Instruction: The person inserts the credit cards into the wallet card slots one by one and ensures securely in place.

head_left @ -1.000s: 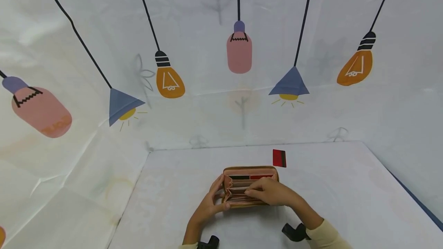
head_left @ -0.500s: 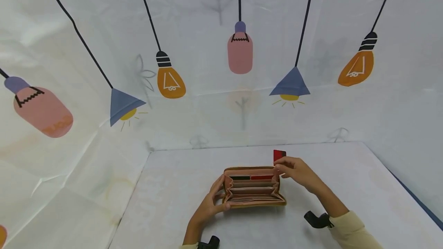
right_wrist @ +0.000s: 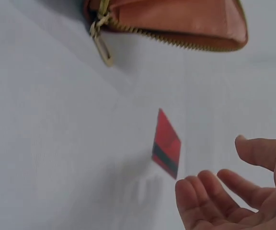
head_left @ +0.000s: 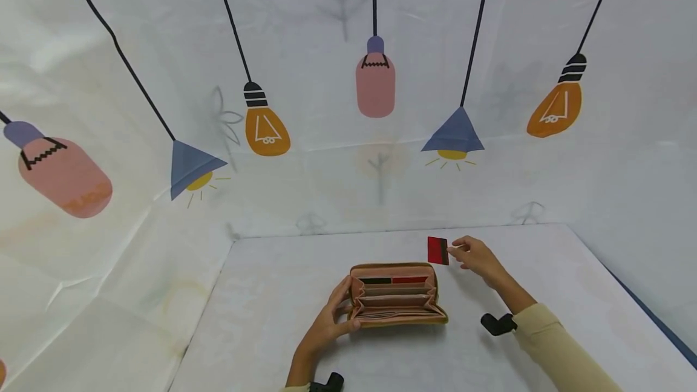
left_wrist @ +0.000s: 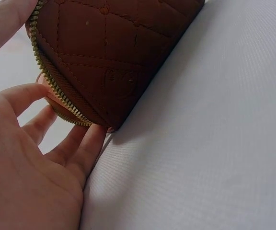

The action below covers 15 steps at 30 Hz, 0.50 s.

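Note:
A brown zip-around wallet [head_left: 397,319] stands unzipped on the white table, its pink inner pockets facing up; the left wrist view shows its quilted outside [left_wrist: 109,43] and brass zip. My left hand [head_left: 325,320] grips the wallet's left end, thumb at the front and fingers along the side. A dark card [head_left: 377,280] and a red card [head_left: 409,280] sit in the wallet's back slots. Beyond its right rear corner lies a loose red card with a dark stripe [head_left: 438,250]. My right hand [head_left: 479,259] is beside that card, thumb and fingers parted, holding nothing [right_wrist: 234,196].
The white table [head_left: 261,295] runs back to a white sheet wall [head_left: 327,186] printed with hanging lamps and bulbs. A zip pull [right_wrist: 101,47] dangles at one corner of the wallet. Black wrist cameras [head_left: 498,324] sit on both wrists.
My right hand has left the wallet's inner pockets, passed its right rear corner and come beside the loose red card. The left hand has kept its grip on the wallet.

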Available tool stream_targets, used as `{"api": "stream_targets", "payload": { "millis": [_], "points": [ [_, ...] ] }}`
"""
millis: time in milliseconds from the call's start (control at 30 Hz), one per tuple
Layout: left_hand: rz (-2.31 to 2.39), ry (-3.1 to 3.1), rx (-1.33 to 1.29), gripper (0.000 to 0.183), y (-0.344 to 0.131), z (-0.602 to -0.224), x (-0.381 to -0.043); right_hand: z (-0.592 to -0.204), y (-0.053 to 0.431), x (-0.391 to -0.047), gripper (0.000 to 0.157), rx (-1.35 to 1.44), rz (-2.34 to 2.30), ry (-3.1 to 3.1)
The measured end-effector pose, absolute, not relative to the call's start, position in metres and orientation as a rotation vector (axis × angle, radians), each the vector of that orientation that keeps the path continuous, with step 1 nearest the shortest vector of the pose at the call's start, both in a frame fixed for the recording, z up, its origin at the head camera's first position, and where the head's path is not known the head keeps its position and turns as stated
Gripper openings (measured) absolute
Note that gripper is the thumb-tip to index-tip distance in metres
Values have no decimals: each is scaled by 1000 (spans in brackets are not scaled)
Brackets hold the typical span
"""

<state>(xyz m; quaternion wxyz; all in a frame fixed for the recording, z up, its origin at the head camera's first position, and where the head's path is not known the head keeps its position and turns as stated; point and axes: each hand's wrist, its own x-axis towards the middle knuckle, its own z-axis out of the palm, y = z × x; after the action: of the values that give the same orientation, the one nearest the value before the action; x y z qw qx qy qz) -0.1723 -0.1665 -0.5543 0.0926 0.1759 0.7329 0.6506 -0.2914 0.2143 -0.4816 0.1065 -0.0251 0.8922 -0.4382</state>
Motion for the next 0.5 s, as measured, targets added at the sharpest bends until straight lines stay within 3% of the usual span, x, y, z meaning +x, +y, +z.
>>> {"api": "stream_targets", "payload": {
  "millis": [267,500],
  "points": [
    [1925,2187,530,91,-167,-553,-172,-499,211,-312,63,67,-1108,2698],
    [1933,2177,517,92,-166,-550,-172,-516,205,-326,70,17,-906,2858]
  ]
}}
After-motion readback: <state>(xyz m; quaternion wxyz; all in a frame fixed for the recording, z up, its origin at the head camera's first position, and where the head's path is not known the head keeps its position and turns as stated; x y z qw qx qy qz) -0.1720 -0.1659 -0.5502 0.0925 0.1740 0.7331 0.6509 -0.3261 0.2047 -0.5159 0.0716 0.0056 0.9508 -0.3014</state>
